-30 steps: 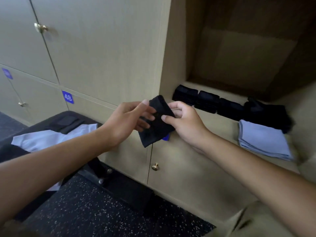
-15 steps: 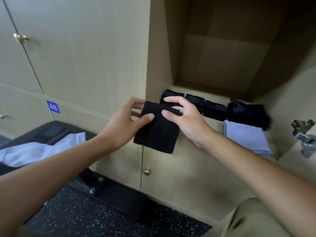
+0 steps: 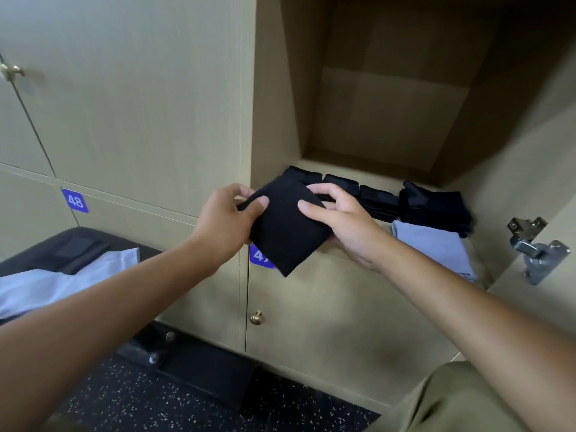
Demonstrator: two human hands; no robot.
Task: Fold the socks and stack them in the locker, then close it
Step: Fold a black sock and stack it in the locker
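Blue label [image 3: 74,200] reads "48" beside hands' sock [image 3: 285,232].

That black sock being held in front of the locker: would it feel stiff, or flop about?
Probably floppy: the black sock hangs below both hands with its lower corner drooping. It likely weighs little, since fingertips alone pinch it. It seems unlikely to slip, being soft knit cloth.

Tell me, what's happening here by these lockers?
A person is putting socks away. Both hands, left and right, hold a folded black sock just in front of the open locker. On its shelf lie a row of folded black socks, a looser dark pile and a light blue cloth.
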